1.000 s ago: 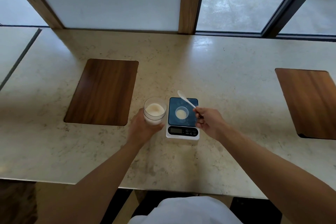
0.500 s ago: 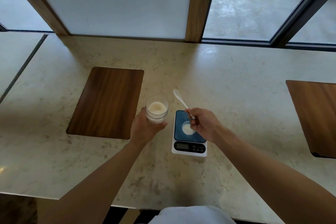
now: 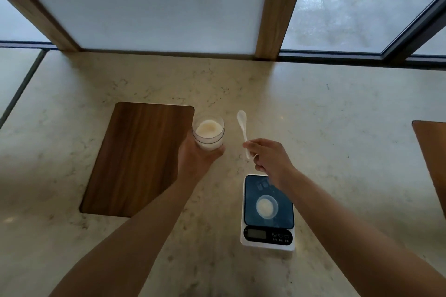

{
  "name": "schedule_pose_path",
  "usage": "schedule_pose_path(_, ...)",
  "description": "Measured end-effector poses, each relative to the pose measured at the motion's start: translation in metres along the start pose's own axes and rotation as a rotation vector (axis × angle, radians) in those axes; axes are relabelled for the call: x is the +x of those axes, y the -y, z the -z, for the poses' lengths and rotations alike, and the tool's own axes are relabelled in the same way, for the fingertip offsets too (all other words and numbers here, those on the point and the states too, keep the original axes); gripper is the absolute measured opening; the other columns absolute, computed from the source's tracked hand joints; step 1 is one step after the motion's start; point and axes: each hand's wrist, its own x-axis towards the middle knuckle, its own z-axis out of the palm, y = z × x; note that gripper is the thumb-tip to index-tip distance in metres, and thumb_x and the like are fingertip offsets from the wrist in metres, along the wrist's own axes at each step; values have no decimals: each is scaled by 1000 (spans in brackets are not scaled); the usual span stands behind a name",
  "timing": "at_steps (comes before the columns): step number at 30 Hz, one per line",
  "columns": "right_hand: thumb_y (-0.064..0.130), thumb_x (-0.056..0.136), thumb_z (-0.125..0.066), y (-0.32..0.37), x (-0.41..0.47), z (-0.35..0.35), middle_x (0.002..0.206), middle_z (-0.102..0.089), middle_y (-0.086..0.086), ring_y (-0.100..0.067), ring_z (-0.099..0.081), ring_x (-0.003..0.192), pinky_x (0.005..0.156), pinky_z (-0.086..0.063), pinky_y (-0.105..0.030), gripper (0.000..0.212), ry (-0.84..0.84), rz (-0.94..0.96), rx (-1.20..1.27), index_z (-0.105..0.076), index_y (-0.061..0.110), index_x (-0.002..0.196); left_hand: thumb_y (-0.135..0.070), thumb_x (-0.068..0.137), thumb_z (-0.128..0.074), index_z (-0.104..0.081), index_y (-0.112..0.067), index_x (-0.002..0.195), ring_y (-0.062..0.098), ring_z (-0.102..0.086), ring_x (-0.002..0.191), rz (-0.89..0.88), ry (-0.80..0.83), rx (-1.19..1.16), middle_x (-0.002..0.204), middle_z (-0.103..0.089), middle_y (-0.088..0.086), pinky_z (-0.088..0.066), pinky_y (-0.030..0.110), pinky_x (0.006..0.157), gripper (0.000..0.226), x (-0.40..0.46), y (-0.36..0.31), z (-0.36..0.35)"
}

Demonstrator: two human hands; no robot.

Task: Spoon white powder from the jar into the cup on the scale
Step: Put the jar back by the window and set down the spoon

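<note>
We note a pale marbled worktop (image 3: 313,108) with two inset wood panels (image 3: 140,159); behind it, frosted glass (image 3: 149,2) between wooden posts (image 3: 277,7), daylit paving outside.

Soft window daylight, wide-angle edge distortion.

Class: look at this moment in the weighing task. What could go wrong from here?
1. The spoon is pinched by its handle end in the right hand, so a loaded scoop may wobble and spill onto the counter.
2. The cup is small; powder may land on the scale platform instead.
</note>
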Motion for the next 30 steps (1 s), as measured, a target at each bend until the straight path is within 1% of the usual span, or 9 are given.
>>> schedule_pose_path(2,16,91,-68,8,17,-7,63,-56,-3,-11,-40,49,47,-35,-26,14,-17,10,-24,-76,5,91,-53,54,-87,-44,-39,123,6,-59,101,26,-17,-1,112,-61,-14,-52,29,86,82,22,1,-5)
schedule_pose_path(6,15,90,-69,20,53,-18,62,-56,-4,-10,-39,45,44,-33,-25,12,-22,25,-54,-76,6,86,-53,53,-87,-49,-31,122,5,-60,99,47,-75,23,109,-62,-15,-53,31,84,82,65,6,-12)
schedule_pose_path(10,17,88,-70,33,90,-31,55,-57,2,-10,-41,44,43,-35,-24,13,-17,44,-112,-77,10,79,-54,50,-86,-46,-39,109,-14,-54,91,74,-125,20,96,-59,-26,-48,16,76,73,111,10,-14)
schedule_pose_path(11,18,88,-70,36,97,-34,54,-57,3,-10,-41,45,44,-35,-25,14,-16,52,-137,-77,10,78,-55,49,-85,-46,-39,109,-15,-54,91,71,-133,15,95,-59,-26,-46,13,75,73,120,11,-14)
schedule_pose_path(16,21,89,-68,50,135,-56,54,-57,7,-11,-44,50,49,-38,-27,19,12,72,-178,-76,10,77,-57,50,-85,-52,-28,117,1,-58,92,60,-174,13,104,-62,-17,-46,16,76,80,163,21,-10)
schedule_pose_path(19,23,89,-69,56,153,-67,52,-59,11,-7,-48,49,55,-39,-28,17,23,79,-201,-77,12,77,-56,52,-84,-51,-27,119,2,-56,92,25,-181,32,105,-60,-17,-43,12,75,80,184,28,-8)
schedule_pose_path(22,21,89,-68,58,165,-74,49,-58,13,-3,-47,45,53,-39,-26,17,29,89,-212,-76,10,79,-55,53,-85,-53,-27,117,2,-58,92,35,-198,27,104,-62,-16,-49,18,76,78,198,35,-8)
schedule_pose_path(26,17,88,-66,57,177,-74,52,-59,10,-6,-49,46,52,-40,-27,16,26,95,-221,-76,9,77,-55,53,-87,-54,-26,119,3,-59,95,45,-215,1,105,-64,-14,-51,22,79,80,206,43,-12)
schedule_pose_path(30,20,88,-67,56,186,-71,57,-63,8,-9,-52,50,53,-44,-27,15,21,86,-239,-77,14,78,-57,52,-87,-52,-29,119,-5,-57,96,49,-207,-2,102,-61,-20,-45,13,76,80,208,50,-15)
